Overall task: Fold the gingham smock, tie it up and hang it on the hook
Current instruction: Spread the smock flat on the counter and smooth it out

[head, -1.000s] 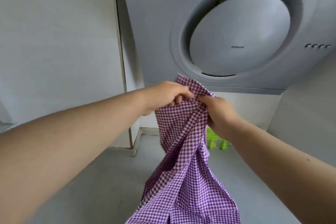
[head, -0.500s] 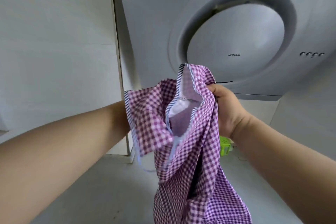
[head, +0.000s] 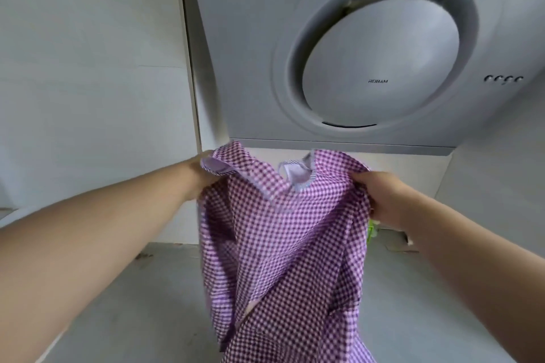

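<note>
Both hands hold the smock (head: pixel 283 239) up in the air in front of the hood (head: pixel 380 53), above the table (head: pixel 132 303): the left hand (head: pixel 200 177) grips the top edge at one side, mostly hidden behind the cloth, and the right hand (head: pixel 380 197) has fingers curled round the other side. Held apart like this, the top is spread wide and the rest hangs straight, probably to line the cloth up for a first fold. No hook is in view.

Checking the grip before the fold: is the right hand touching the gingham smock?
Touching. The head view shows the right hand gripping the gingham smock at its upper right edge, cloth bunched against its fingers.
</note>
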